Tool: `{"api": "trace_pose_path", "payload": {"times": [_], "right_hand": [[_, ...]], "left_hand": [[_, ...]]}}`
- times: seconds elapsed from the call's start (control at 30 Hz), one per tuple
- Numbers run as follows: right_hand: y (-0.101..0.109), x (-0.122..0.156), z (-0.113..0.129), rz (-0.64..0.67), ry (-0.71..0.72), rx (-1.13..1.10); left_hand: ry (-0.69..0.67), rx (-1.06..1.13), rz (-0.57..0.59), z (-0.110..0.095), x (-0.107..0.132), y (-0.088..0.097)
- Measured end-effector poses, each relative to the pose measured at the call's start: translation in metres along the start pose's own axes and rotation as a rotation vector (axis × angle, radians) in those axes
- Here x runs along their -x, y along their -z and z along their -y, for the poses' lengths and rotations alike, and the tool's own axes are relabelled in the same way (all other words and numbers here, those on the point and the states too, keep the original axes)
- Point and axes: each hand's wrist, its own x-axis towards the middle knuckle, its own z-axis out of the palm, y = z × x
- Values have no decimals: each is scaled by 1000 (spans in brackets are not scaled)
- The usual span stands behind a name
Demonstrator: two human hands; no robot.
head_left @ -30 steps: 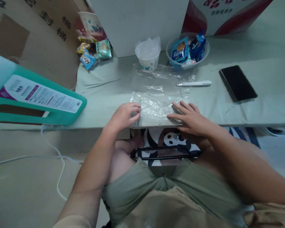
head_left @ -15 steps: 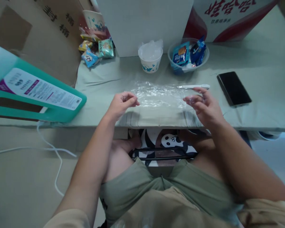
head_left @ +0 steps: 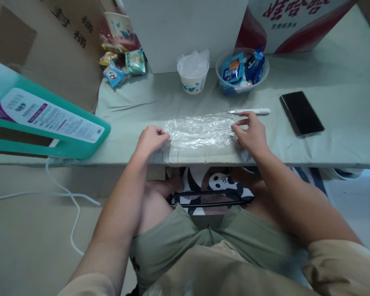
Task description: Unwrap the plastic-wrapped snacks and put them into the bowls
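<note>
The left hand (head_left: 154,137) pinches the left end of the plastic film (head_left: 200,132). A second ago the palms lay on a deeper sheet; now the film is a narrower band held at both ends, so its spread seems under control. It looks see-through, crinkled and shiny, stretched low over the table (head_left: 126,135). The right hand (head_left: 249,130) pinches its right end, near the white knife (head_left: 254,111).
</note>
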Motion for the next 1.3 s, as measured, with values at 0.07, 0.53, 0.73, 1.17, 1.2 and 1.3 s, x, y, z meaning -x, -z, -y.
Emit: {"api": "trace_pose_path", "payload": {"times": [0.07,0.53,0.73,1.17,1.2,1.3], "right_hand": [[3,3,-2,-94,144,160],[17,68,40,676,437,296],[21,49,36,345,375,12],[-13,43,38,664,-24,-491],[-15,41,36,605,-56,-511],[-18,35,31,478,-96,-482]], "left_hand": [[-27,-62,-142,7,-5,-1],[-264,365,174,-21,-11,-15],[-311,547,514,-48,21,-7],[-62,860,486,-45,20,-9],[-40,854,610,-46,20,-16],[-44,721,799,-55,23,-36]]}}
